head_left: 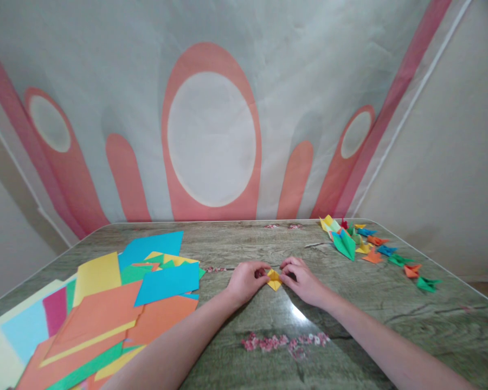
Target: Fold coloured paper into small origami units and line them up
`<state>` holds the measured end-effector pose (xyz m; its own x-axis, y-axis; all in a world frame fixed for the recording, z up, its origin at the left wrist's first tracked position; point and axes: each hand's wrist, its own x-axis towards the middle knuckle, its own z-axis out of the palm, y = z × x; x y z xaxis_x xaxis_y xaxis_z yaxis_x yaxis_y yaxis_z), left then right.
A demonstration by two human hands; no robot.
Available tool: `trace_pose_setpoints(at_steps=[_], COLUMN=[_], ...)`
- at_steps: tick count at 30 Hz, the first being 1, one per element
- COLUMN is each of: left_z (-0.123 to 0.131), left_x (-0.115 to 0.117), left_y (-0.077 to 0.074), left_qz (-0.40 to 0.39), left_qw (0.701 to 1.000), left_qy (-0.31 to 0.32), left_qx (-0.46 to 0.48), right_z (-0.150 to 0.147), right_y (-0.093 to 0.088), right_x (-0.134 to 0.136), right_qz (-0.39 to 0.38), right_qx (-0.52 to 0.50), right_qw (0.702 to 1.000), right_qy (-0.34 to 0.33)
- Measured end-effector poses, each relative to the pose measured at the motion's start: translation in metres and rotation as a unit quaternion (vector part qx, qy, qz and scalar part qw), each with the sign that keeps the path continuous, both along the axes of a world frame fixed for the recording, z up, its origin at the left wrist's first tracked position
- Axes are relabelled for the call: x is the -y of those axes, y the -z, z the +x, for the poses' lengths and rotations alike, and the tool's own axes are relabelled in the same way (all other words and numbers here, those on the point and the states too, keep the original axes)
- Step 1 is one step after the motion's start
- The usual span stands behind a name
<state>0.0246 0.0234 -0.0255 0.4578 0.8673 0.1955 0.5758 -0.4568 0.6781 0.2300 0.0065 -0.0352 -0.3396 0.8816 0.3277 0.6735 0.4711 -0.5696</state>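
A small folded piece of yellow paper point(274, 280) lies at the middle of the table, one corner pointing toward me. My left hand point(249, 280) pinches its left side between thumb and fingers. On the opposite side, my right hand point(301, 279) has its curled fingers and thumb on the paper's right edge. Both hands rest low, close to the table surface. The fingertips cover the paper's side corners, and its creases are too small to make out fully.
Loose coloured sheets and strips, among them an orange sheet point(101, 309) and a blue sheet point(168, 283), overlap on the left. Several small folded paper figures, including a green one point(428, 284), stand at the right. The wood-patterned table point(228, 363) meets a printed backdrop point(146, 65).
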Motion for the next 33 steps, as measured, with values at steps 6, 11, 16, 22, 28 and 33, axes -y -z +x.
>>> trace_pose_setpoints(at_steps=[6,11,16,22,28,33], left_z=[-0.001,-0.002,-0.004,-0.013,-0.014,-0.01], left_x=[-0.003,-0.003,-0.006,-0.011,-0.008,-0.002], left_y=[-0.002,-0.005,-0.007,-0.011,-0.012,-0.016], left_qz=[-0.02,-0.01,-0.045,-0.123,-0.041,0.022], left_qw=[1.0,0.999,0.998,0.988,0.997,0.996], left_qy=[-0.008,-0.001,0.025,0.084,0.063,0.044], left_qx=[-0.022,-0.052,-0.034,0.04,-0.024,-0.068], right_z=[0.0,0.001,0.001,0.003,0.004,0.003], right_y=[-0.002,0.001,0.002,0.001,0.001,0.0], right_x=[0.0,-0.003,-0.004,-0.003,-0.002,-0.001], right_qz=[-0.017,-0.013,-0.011,-0.005,-0.006,-0.005], right_qx=[0.001,0.014,0.028,0.017,0.007,-0.002], right_qw=[1.0,1.0,1.0,1.0,1.0,1.0], right_qy=[0.004,0.009,0.009,-0.003,-0.006,-0.003])
